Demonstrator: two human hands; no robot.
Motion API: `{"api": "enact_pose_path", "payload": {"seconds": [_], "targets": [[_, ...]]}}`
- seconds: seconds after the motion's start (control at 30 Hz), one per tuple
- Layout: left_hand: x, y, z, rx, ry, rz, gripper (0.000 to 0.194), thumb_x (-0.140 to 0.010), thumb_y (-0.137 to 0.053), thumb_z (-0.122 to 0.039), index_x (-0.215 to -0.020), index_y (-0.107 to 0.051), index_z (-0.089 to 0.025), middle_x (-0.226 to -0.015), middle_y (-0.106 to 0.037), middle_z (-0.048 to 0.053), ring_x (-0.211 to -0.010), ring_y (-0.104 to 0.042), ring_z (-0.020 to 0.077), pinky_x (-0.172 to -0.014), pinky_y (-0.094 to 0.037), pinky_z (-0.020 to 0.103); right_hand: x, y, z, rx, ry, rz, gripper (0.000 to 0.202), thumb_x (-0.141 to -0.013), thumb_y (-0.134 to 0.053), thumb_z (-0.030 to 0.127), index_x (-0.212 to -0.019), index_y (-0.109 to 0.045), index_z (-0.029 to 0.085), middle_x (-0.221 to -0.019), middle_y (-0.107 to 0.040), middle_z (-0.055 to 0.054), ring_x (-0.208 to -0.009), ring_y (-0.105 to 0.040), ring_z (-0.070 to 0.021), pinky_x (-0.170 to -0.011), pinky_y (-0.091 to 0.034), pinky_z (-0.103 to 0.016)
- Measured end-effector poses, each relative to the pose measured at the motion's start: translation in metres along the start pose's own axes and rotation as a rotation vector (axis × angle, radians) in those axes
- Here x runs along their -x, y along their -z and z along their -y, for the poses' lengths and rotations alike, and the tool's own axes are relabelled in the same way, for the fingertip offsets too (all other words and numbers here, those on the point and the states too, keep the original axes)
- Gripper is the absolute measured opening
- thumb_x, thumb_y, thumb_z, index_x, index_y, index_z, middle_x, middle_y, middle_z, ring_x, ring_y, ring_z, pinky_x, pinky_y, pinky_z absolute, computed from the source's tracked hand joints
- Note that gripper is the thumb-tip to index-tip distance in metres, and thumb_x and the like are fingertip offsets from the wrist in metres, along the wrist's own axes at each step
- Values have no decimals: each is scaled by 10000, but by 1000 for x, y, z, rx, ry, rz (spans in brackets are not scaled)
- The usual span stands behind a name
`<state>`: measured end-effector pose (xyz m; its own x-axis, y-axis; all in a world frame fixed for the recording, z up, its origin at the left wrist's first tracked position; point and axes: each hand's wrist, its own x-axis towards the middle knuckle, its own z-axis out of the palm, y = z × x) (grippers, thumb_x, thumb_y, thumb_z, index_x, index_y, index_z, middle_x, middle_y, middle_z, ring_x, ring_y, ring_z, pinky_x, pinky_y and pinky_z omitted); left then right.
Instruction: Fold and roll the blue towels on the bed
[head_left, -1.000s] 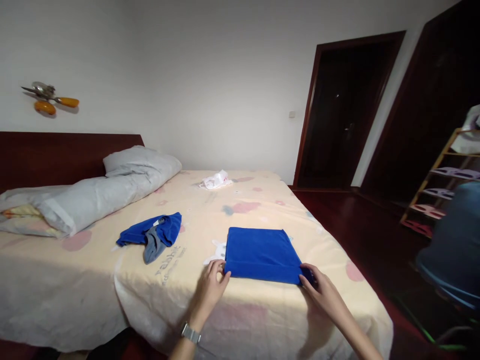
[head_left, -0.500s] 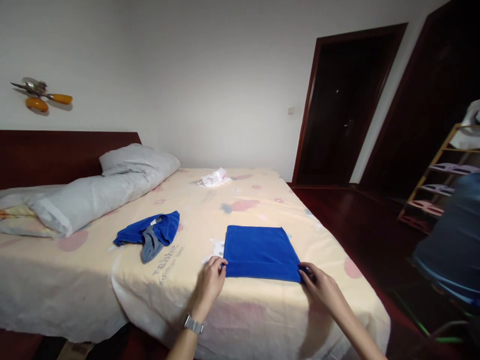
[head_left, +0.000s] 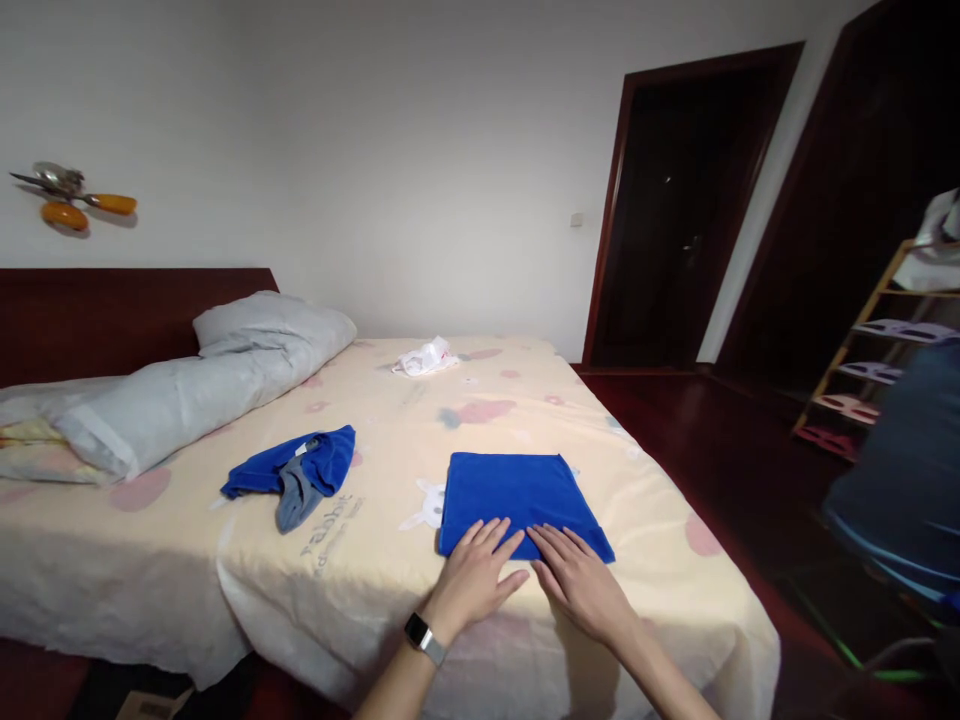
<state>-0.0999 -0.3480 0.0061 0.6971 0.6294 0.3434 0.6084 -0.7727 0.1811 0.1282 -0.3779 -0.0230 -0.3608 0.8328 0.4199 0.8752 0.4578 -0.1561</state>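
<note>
A folded blue cloth (head_left: 517, 490) lies flat near the front edge of the bed (head_left: 390, 590). My left hand (head_left: 474, 573), with a watch on its wrist, rests palm down on the cloth's near edge, fingers spread. My right hand (head_left: 581, 580) lies flat beside it on the same edge, fingers apart. Neither hand grips anything. A crumpled blue and grey garment (head_left: 296, 471) lies to the left on the sheet, apart from both hands.
Grey pillows and bedding (head_left: 187, 380) are piled at the headboard on the left. A white bag (head_left: 427, 357) sits at the bed's far side. Dark doors (head_left: 675, 210), a shoe rack (head_left: 877, 370) and a blue seat (head_left: 907, 480) stand to the right.
Both hands have left the cloth's near corners and come together at the middle of its near edge, now lying flat on it.
</note>
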Motion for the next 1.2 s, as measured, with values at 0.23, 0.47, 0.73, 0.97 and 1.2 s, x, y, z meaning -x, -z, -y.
{"api": "enact_pose_path", "payload": {"seconds": [0.23,0.47,0.73,0.97,1.2], "targets": [[27,7,45,2,85,37,560,-1057,-390,-541,-1581,-345,-347,-1610,-412,49,-1476,-410,236,-1220,-354,474,23,11,-47,10,-103,88,583,-1028,-409,533,-1525,-461,235,-1553,-446,-59,-1420,-466,-277,-1194,-418,-501],[19,20,40,37,156,57,600,-1031,-415,-598,-1546,-437,-289,-1577,-456,77,-1471,-417,274,-1223,-335,501,21,31,-52,-57,-194,182,684,-985,-441,627,-1531,-448,217,-1567,-415,-78,-1448,-420,-301,-1229,-354,-530],[-57,14,56,146,-92,122,528,-1075,-361,-511,-1575,-358,-345,-1623,-381,4,-1515,-325,197,-1254,-292,422,-58,39,-36,-163,63,350,617,-1037,-350,585,-1561,-380,260,-1610,-332,-36,-1506,-305,-261,-1271,-248,-503],[-97,2,149,104,67,165,698,-967,-517,-657,-1568,-370,-334,-1638,-336,51,-1526,-291,256,-1261,-237,497,-115,-9,-130,-132,-43,266,603,-1041,-337,546,-1555,-399,235,-1604,-358,-56,-1496,-328,-259,-1253,-277,-523],[-97,-14,173,81,134,121,749,-981,-469,-674,-1609,-277,-315,-1665,-283,43,-1545,-253,235,-1281,-187,457,-112,-31,-173,-173,-148,221,643,-1028,-346,605,-1583,-336,281,-1623,-335,-23,-1508,-309,-255,-1274,-235,-515]]}}
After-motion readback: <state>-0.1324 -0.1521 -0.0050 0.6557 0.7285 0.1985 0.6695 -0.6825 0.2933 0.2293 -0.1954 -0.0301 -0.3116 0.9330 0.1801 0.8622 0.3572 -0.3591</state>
